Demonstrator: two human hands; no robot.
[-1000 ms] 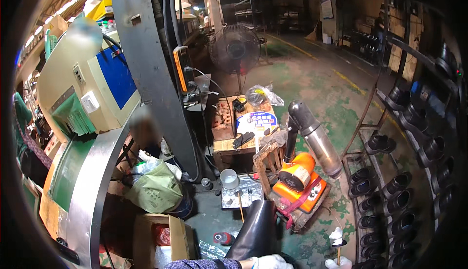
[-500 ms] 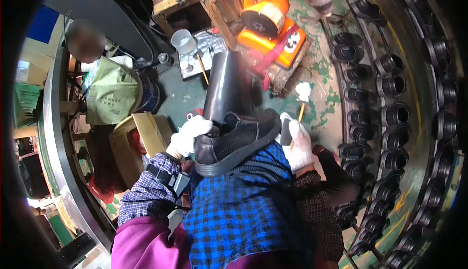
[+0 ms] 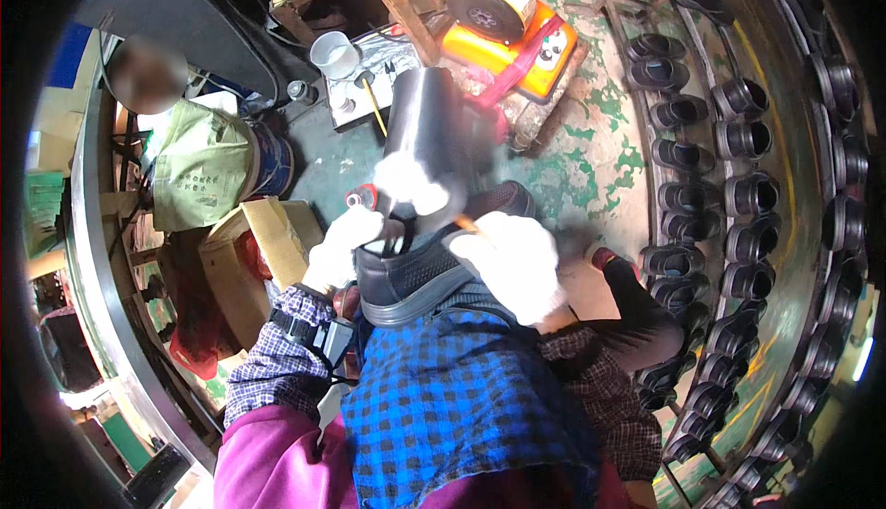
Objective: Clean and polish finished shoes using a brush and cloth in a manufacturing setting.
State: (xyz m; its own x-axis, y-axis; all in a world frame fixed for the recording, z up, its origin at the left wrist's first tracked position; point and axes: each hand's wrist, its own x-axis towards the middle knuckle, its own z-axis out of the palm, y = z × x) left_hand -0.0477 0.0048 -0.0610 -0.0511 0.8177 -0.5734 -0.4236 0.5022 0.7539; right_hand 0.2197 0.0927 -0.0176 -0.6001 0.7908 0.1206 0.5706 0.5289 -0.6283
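Note:
A black shoe [image 3: 404, 289] with a dark grey sole lies across my lap, on a blue-and-black checked apron [image 3: 461, 398]. My white-gloved left hand [image 3: 343, 249] grips the shoe at its left end, fingers closed at the opening. My white-gloved right hand [image 3: 509, 264] is above the middle of the shoe, closed around a thin wooden stick [image 3: 468, 224]. On the stick's end is a white fluffy wad [image 3: 413, 184], blurred, in front of a dark, shiny cylinder [image 3: 420, 107]. The right hand covers part of the shoe; its toe [image 3: 506, 197] shows beyond the hand.
Racks of black shoes [image 3: 752, 193] line the right. An orange machine [image 3: 498, 15] stands ahead, near a tray [image 3: 351, 107] with a translucent cup [image 3: 334, 54] and brush. Left are a cardboard box [image 3: 305, 223], a bucket [image 3: 272, 163] under green cloth, and a bench edge [image 3: 92, 260].
My right hand has moved left from beside the shoe to above it, bringing the stick and its white wad toward the cylinder. My left hand still holds the shoe.

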